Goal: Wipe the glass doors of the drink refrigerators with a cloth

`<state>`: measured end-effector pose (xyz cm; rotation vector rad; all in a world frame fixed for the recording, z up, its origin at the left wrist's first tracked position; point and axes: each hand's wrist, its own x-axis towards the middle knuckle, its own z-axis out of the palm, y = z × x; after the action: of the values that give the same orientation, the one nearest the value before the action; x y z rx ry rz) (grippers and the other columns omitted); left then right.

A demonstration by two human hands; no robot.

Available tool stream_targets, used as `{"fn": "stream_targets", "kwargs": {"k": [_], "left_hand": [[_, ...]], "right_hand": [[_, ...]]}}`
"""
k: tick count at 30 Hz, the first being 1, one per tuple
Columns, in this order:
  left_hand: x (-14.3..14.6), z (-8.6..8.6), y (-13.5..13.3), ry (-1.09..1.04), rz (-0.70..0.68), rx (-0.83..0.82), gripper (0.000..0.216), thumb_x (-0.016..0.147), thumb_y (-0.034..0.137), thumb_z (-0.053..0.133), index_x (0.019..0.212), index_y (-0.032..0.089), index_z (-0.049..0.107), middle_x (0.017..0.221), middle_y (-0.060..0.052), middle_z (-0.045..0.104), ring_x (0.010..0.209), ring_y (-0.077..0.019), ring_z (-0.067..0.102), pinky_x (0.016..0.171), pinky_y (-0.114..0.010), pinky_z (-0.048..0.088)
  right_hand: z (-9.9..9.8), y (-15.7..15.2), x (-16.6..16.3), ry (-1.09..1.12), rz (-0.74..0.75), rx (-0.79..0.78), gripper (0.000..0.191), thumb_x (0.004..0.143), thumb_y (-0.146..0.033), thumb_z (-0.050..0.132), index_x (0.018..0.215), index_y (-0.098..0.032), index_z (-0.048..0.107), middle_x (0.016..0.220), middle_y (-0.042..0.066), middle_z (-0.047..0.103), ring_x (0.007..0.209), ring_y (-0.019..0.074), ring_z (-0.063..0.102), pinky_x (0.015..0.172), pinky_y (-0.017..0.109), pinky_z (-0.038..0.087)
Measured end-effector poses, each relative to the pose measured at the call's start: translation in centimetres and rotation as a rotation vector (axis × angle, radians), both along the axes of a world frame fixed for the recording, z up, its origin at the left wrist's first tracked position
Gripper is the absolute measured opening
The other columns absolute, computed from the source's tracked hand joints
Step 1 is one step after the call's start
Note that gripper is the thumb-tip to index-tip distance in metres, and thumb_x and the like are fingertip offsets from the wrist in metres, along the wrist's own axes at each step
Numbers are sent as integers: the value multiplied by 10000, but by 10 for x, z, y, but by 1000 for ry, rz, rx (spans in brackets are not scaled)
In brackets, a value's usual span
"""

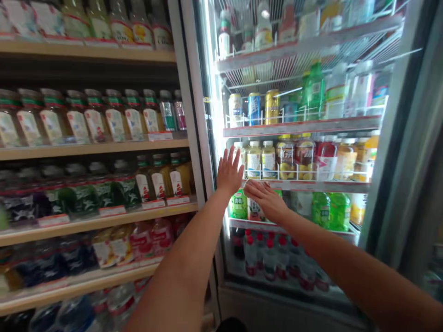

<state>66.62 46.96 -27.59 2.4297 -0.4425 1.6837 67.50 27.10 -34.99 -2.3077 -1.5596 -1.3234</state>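
Note:
My left hand (229,171) is raised with fingers spread, flat against the left side of a drinks fridge (207,138), level with a row of pale bottles (260,159). My right hand (266,199) reaches in with the palm down and the fingers stretched toward the left. It lies over the front rail of that shelf (311,186), just above a green-labelled bottle (238,205) on the shelf below. Neither hand holds anything.
The fridge has wire shelves with cans (254,109), green bottles (330,210) and red-capped bottles (266,258) at the bottom. Its door frame (398,161) stands to the right. Wooden shelves (97,150) packed with bottled drinks fill the left.

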Motion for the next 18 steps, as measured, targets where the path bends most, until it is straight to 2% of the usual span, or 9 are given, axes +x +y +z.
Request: {"fn": "stream_targets", "kwargs": {"k": [2, 4, 5, 7, 8, 10, 12, 15, 18], "left_hand": [[-17, -18, -5, 73, -111, -79, 552, 1024, 432, 271, 1498, 178, 399, 1624, -111, 292, 1541, -254, 143, 1250, -524, 209], [-34, -43, -15, 174, -248, -233, 591, 1017, 505, 254, 1475, 177, 433, 1600, -122, 340, 1526, -254, 212, 1266, -513, 189], [-41, -55, -22, 212, -327, -341, 614, 1012, 534, 249, 1484, 182, 423, 1594, -124, 352, 1519, -249, 235, 1277, -492, 171], [-51, -74, -40, 220, -358, -377, 646, 1019, 520, 158, 1529, 174, 355, 1567, -145, 391, 1489, -232, 315, 1259, -454, 260], [-54, -78, -50, 224, -391, -398, 638, 1023, 500, 145, 1554, 187, 308, 1592, -127, 354, 1495, -209, 302, 1251, -407, 289], [-57, -78, -69, 201, -484, -538, 608, 1031, 456, 193, 1578, 196, 246, 1653, -87, 212, 1533, -192, 172, 1271, -368, 218], [-59, -67, -81, 182, -512, -649, 603, 1041, 400, 224, 1600, 192, 137, 1667, -86, 150, 1534, -206, 170, 1262, -393, 232], [-60, -47, -77, 207, -496, -776, 654, 1035, 302, 312, 1603, 218, -2, 1579, -129, 380, 1388, -229, 477, 1123, -428, 447], [-57, -30, -53, 139, -396, -733, 668, 990, 168, 374, 1600, 249, 113, 1496, -106, 503, 1314, -227, 553, 1070, -415, 491]], "right_hand": [[6, 3, -5, 71, 40, 92, 704, 844, 39, 406, 1496, -223, 450, 1567, 63, 419, 1500, 247, 295, 1175, 531, 369], [11, 9, -8, 172, 96, 298, 621, 891, -14, 396, 1466, -225, 500, 1536, 84, 463, 1449, 238, 400, 1145, 498, 422], [13, 15, -10, 238, 133, 424, 570, 925, -65, 397, 1459, -230, 509, 1508, 95, 498, 1407, 234, 464, 1123, 485, 450], [17, 28, -14, 416, 248, 630, 482, 1000, -222, 385, 1467, -247, 499, 1451, 95, 561, 1324, 230, 559, 1078, 473, 498], [19, 36, -18, 511, 316, 681, 474, 1027, -311, 355, 1480, -255, 481, 1440, 87, 572, 1307, 228, 575, 1062, 468, 513], [25, 46, -26, 654, 429, 691, 523, 1054, -437, 238, 1505, -268, 443, 1451, 59, 562, 1309, 219, 573, 1053, 458, 523], [35, 47, -33, 701, 462, 642, 581, 1057, -484, 139, 1503, -275, 448, 1446, 40, 567, 1301, 219, 580, 1056, 455, 521], [55, 25, -36, 551, 274, 551, 595, 1049, -530, 176, 1459, -263, 515, 1406, 61, 606, 1297, 255, 582, 1085, 499, 481], [72, -18, -25, 262, 19, 506, 549, 1035, -503, 310, 1473, -228, 497, 1532, 96, 464, 1458, 306, 378, 1200, 589, 267]]}}
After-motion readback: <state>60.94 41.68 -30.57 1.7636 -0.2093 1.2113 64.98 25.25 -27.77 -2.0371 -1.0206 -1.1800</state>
